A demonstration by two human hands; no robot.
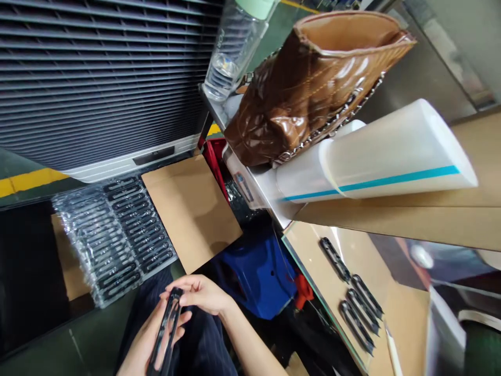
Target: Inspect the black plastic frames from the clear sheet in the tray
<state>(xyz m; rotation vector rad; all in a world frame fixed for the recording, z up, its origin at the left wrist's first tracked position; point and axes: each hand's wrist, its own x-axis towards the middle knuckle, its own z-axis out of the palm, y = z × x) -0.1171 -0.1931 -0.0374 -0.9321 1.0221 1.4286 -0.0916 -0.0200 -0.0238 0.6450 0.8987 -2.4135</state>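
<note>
A long black plastic part [175, 303] with an open slot along its middle lies in my left hand [145, 334], whose fingers are wrapped round it from beneath. My right hand [203, 293] pinches the far end of the same part between thumb and fingers, above my lap. Several similar black parts [359, 312] rest on the brown-topped table [354, 240] to the right. To the left, two columns of such parts sit in a clear plastic tray [113, 240], partly beneath a sheet of cardboard [191, 209].
A brown quilted bag [313, 89], a clear bottle [230, 57] and a white roll with a blue stripe [376, 151] stand on a metal shelf. A white-handled pointed tool [392, 350] lies on the table. Below is a blue object [258, 277]. A louvred panel [97, 78] rises behind.
</note>
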